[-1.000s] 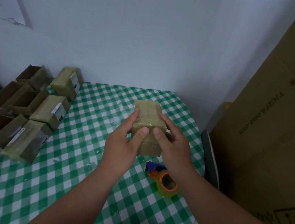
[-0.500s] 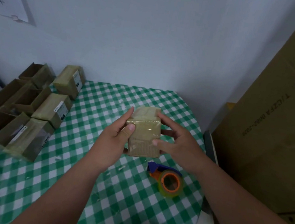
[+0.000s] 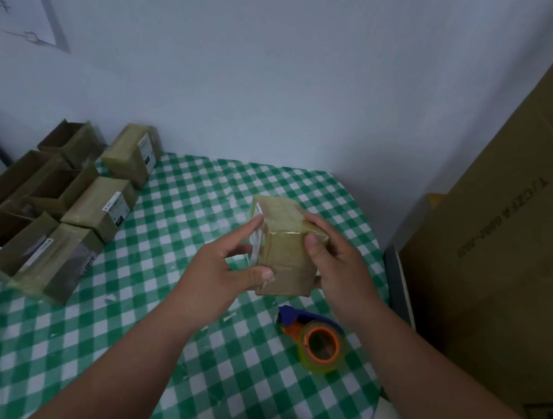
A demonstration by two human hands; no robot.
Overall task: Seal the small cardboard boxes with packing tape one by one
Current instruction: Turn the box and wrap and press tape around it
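I hold one small box (image 3: 285, 244) up over the table (image 3: 168, 300) with both of my hands. My left hand (image 3: 216, 271) grips the left side of the box. Its thumb presses on the front face, low down, and its fingers reach up along the side with the white label. My right hand (image 3: 334, 267) grips the right side. Its thumb lies on the front face near the top edge, and its fingers curl over the top. Shiny tape covers the top of the box and runs down the front.

The tape roll (image 3: 320, 345) lies on the table just under the box, close to my right arm. It is yellow with an orange middle and a blue part at one end. No hand touches it.

On the left side of the table sits a group of other boxes (image 3: 96, 209). Some of them are shut and some are open on top. The table has a green and white checked cloth. A big brown carton (image 3: 513, 236) stands on my right, beside the table.
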